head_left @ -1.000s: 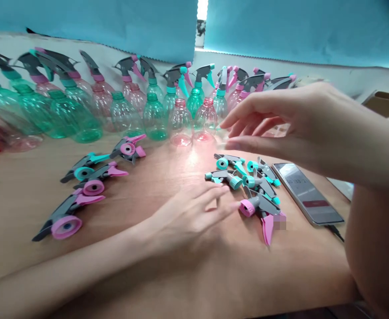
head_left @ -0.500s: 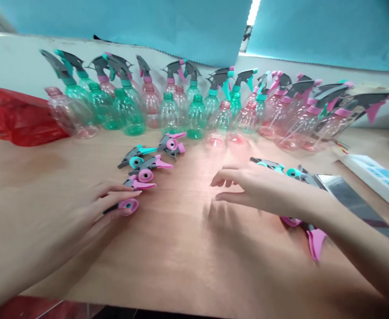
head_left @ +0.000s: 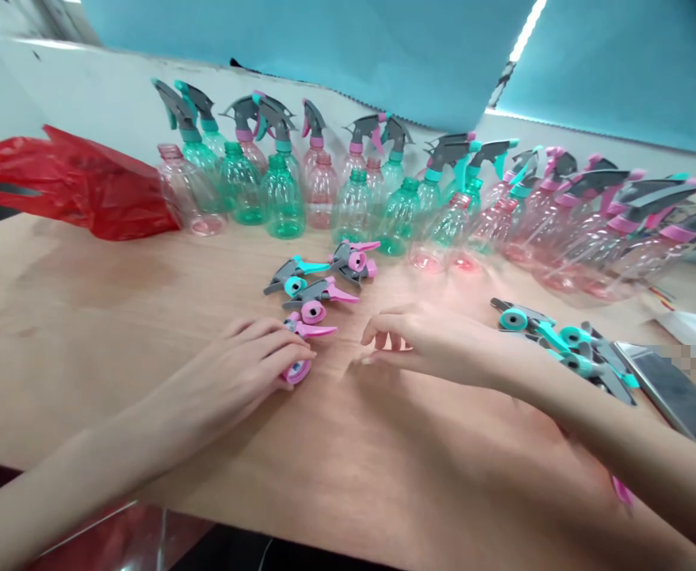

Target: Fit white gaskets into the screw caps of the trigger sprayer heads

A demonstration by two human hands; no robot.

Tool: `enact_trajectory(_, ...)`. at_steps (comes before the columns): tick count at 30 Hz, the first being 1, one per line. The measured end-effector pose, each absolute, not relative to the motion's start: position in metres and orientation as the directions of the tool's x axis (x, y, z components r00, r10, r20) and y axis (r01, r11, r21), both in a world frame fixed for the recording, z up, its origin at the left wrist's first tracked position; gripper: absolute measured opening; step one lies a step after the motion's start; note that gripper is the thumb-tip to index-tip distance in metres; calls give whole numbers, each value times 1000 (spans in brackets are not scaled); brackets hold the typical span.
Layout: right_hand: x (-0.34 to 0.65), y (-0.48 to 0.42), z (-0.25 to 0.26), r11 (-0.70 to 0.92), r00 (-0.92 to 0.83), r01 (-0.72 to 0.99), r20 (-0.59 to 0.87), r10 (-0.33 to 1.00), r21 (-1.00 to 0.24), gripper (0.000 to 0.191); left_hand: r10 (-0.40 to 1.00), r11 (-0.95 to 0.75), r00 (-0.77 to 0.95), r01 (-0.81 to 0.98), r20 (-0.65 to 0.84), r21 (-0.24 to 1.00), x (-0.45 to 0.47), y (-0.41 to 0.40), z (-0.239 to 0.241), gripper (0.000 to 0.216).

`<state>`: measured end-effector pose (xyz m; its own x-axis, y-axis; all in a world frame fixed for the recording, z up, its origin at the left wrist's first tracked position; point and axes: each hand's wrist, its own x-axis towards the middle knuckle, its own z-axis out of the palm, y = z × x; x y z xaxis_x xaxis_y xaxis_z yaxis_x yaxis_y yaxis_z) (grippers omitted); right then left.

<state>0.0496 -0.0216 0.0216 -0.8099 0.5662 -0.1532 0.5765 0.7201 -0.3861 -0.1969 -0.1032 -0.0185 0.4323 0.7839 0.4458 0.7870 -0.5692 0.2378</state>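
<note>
My left hand (head_left: 246, 366) lies over a grey and pink spray head (head_left: 298, 369) on the wooden table (head_left: 86, 317), fingers curled round it. My right hand (head_left: 425, 342) hovers just to its right, fingers bent and apart, holding nothing. Three more loose spray heads (head_left: 318, 287) lie in a cluster just beyond my left fingertips. Another group of teal and grey spray heads (head_left: 562, 345) lies to the right, partly behind my right forearm.
Along the back stands a long row of green and pink plastic spray bottles (head_left: 348, 190), some capped, some open. A red plastic bag (head_left: 74, 186) lies at the back left. A phone (head_left: 678, 392) rests at the right edge.
The view has swung left. My left hand moved from the middle of the table to the pink spray head and closed over it. My right hand dropped low and moved left.
</note>
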Motion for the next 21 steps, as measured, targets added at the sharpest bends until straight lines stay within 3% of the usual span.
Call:
enact_trajectory(4, 48, -25, 30, 721, -804, 579, -121, 582, -380, 21, 765, -633, 556, 741, 325, 223, -191, -110, -8, 21)
enact_trajectory(7, 57, -29, 39, 715, -782, 610, -116, 612, -342, 19, 749, -649, 512, 695, 420, 310, -173, -113, -9, 24)
enact_trajectory(12, 84, -37, 52, 678, -703, 705, -82, 706, -208, 16, 761, -611, 297, 629, 577, 481, -138, -103, -23, 33)
enact_trajectory(17, 115, -46, 65, 629, -625, 777, 80, 776, -26, 15, 742, -661, 348, 519, 573, 542, -106, -82, -27, 23)
enact_trajectory(21, 124, -52, 69, 652, -645, 755, 101, 757, -64, 13, 719, -693, 389, 453, 575, 561, -82, -66, -29, 24)
